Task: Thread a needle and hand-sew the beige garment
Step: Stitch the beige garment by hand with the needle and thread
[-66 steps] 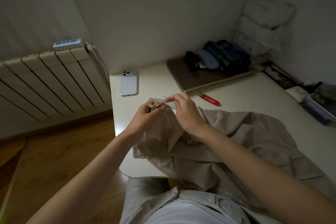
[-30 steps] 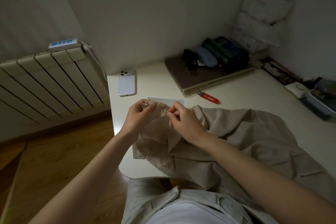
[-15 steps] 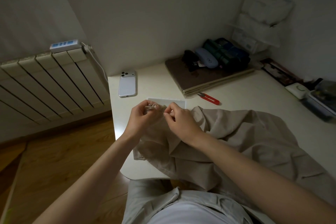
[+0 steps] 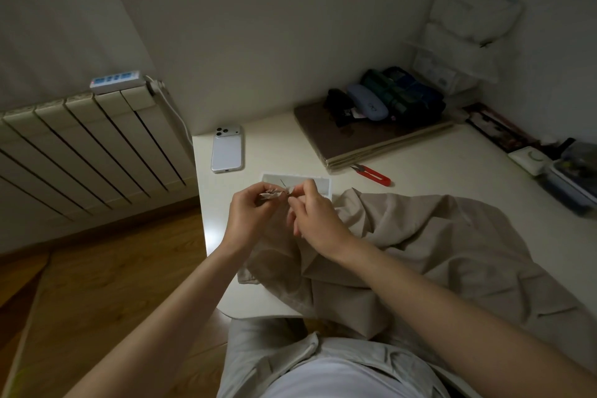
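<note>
**Both hands at a bunched edge of the garment**

Centre frame, above the tabletop (image 4: 436, 165), the left hand (image 4: 245, 213) has its grip pinching a bunched edge of the garment (image 4: 420, 236). The right hand (image 4: 318, 220) is close beside it, its grip pinched on the needle (image 4: 283, 184), a thin dark sliver poking up between the two hands. The rest of the garment lies crumpled across the tabletop towards lower right. A phone (image 4: 227, 149) lies at upper left, and red snips (image 4: 374, 175) lie beyond the hands.
</note>
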`<act>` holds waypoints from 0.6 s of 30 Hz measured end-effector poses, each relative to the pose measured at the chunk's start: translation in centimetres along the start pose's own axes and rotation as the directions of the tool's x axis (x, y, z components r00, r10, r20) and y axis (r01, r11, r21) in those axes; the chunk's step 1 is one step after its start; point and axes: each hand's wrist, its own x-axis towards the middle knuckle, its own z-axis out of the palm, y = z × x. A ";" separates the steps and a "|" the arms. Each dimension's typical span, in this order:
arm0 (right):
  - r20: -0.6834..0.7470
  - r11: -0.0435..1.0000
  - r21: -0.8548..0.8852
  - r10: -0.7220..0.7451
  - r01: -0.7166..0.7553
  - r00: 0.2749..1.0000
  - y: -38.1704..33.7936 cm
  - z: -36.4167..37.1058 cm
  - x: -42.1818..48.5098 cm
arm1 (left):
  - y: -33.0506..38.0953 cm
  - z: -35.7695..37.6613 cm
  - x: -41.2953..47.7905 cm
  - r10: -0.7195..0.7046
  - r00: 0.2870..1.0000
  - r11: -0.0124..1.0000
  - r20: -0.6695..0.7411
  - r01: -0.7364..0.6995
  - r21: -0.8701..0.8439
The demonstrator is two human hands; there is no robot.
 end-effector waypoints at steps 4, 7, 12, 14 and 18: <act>0.061 0.997 -0.055 -0.043 0.046 0.997 0.0 0.0 -0.6 | 0.1 -0.2 0.2 -0.084 0.995 0.992 -0.052 0.079 -0.100; 0.058 0.995 -0.072 -0.070 0.074 0.996 0.0 -0.3 -0.9 | 0.1 -0.2 0.1 -0.107 0.993 0.987 -0.047 0.100 -0.127; -0.030 0.994 -0.027 -0.102 0.101 0.994 -0.2 -0.7 -0.8 | 0.4 0.1 -0.3 -0.074 0.997 0.990 0.017 0.075 -0.117; -0.068 0.993 -0.030 -0.113 0.111 0.991 -0.1 -0.8 -0.6 | 0.6 0.1 -0.6 -0.059 0.997 0.990 0.057 0.066 -0.121; -0.046 0.986 -0.106 -0.137 0.132 0.990 0.2 -1.0 -0.5 | 1.0 0.1 -0.8 -0.048 0.993 0.990 0.111 0.062 -0.129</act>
